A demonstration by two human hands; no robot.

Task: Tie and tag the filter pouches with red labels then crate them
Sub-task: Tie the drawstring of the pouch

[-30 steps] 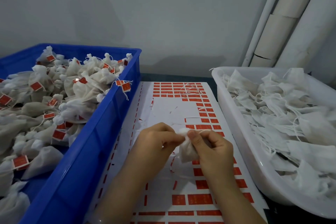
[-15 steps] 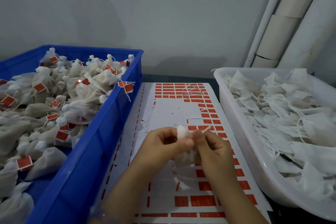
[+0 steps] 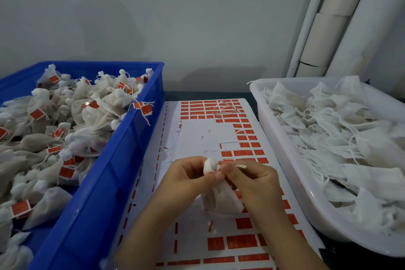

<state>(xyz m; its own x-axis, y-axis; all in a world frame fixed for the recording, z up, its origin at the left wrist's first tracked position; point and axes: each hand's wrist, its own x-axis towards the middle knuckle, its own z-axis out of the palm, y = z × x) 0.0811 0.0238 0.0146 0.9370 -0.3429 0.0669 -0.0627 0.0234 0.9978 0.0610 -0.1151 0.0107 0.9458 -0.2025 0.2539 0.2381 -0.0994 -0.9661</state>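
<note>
Two bare hands meet above a white label sheet (image 3: 197, 136), and both pinch one filter pouch (image 3: 221, 198) between them. The left hand (image 3: 188, 178) has its thumb and forefinger curled round the pouch's bunched white neck, which sticks up just past the fingertips. The right hand (image 3: 254, 182) pinches the same neck from the other side, fingers curled, and a short loop of white string (image 3: 241, 166) lies across its knuckles. The pouch's filled body hangs below the two sets of fingertips, just over the sheet; whether it touches the paper cannot be told. No label shows on this pouch. Red labels (image 3: 241, 242) remain in rows on the sheet beyond the hands and nearer the wrists, with a bare peeled patch just past the fingers. Left of the left hand stands a blue crate (image 3: 105, 182), its near wall just beside the sheet, heaped with tied pouches (image 3: 94, 103) that carry red tags on strings; one tag dangles over the crate's rim. Right of the right hand sits a white tub (image 3: 285, 171) piled with flat, untied pouches (image 3: 339, 138) and loose strings. Beyond the tub, pale pipes (image 3: 328, 17) run up a grey wall.
</note>
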